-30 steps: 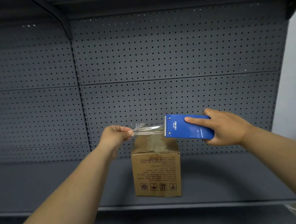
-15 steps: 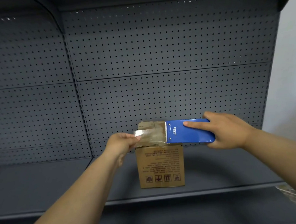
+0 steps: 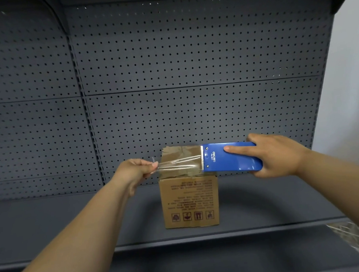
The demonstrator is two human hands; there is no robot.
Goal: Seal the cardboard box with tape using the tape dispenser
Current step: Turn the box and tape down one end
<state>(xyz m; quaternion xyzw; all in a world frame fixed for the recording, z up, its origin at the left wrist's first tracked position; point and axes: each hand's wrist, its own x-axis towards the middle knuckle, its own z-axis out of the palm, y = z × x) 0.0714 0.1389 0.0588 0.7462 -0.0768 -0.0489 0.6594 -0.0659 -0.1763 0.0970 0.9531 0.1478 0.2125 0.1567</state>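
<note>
**What can be read here**

On the blue metal tape dispenser (image 3: 231, 157) in my right hand (image 3: 279, 154), white lettering reads "deli", with a smaller "No.801" beneath it. The brown cardboard box (image 3: 189, 201) before me carries upside-down lines of print too small for me to read, and a row of four dark red handling symbols near its base.

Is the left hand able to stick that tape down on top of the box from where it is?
Probably yes. The left hand pinches the clear tape beside the cardboard box, level with its top. Only the stretched tape lies between them; the blue tape dispenser sits to the right.
</note>
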